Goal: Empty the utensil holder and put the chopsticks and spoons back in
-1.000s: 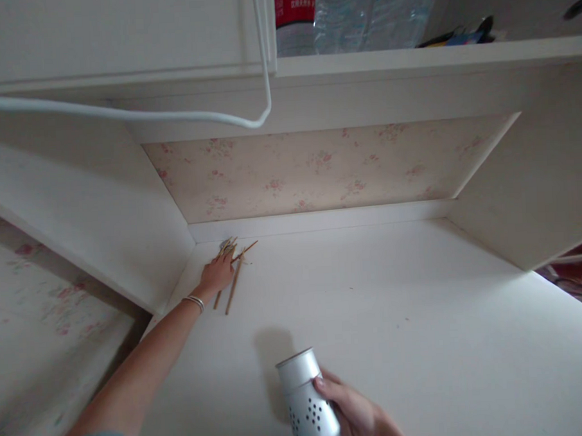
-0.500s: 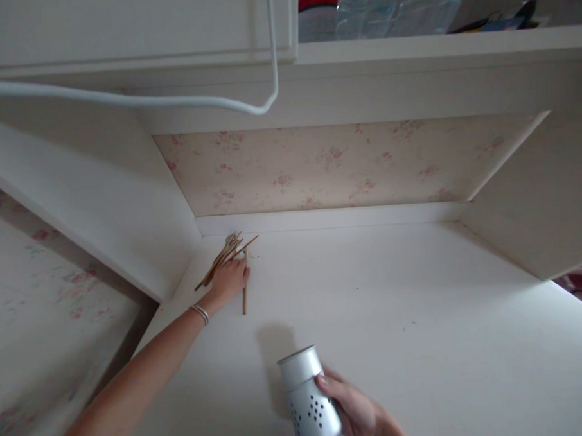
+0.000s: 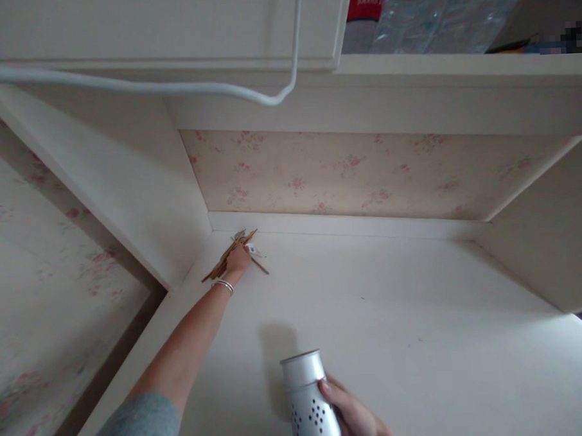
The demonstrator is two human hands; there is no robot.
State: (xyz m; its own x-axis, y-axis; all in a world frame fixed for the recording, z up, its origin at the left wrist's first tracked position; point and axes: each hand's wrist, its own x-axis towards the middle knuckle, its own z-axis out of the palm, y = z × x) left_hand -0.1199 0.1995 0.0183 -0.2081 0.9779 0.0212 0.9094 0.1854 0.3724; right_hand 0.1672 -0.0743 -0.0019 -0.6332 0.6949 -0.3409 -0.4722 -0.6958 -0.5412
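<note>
My left hand (image 3: 237, 261) reaches to the back left of the white surface, its fingers closed round a bundle of thin brown wooden chopsticks (image 3: 220, 267). One stick (image 3: 261, 265) points out to the right below the fingers. Something small and white (image 3: 252, 248) shows beside the fingertips, too small to name. Near the bottom, my right hand (image 3: 352, 413) grips a silver metal utensil holder (image 3: 305, 387) with punched holes, by its right side. The holder is slightly tilted, its rim upward; its inside is hidden from view.
A white countertop (image 3: 372, 317) spreads below a floral wall panel (image 3: 318, 172). White side panels (image 3: 135, 186) stand at left and right. Overhead, a white cable (image 3: 193, 88) hangs before a cabinet door (image 3: 157, 24), and plastic-wrapped bottles (image 3: 421, 13) sit on the upper shelf.
My left hand has moved slightly further back and closed on the chopsticks, and the single stick has swung to the right. The view has shifted a little; my right hand keeps the holder.
</note>
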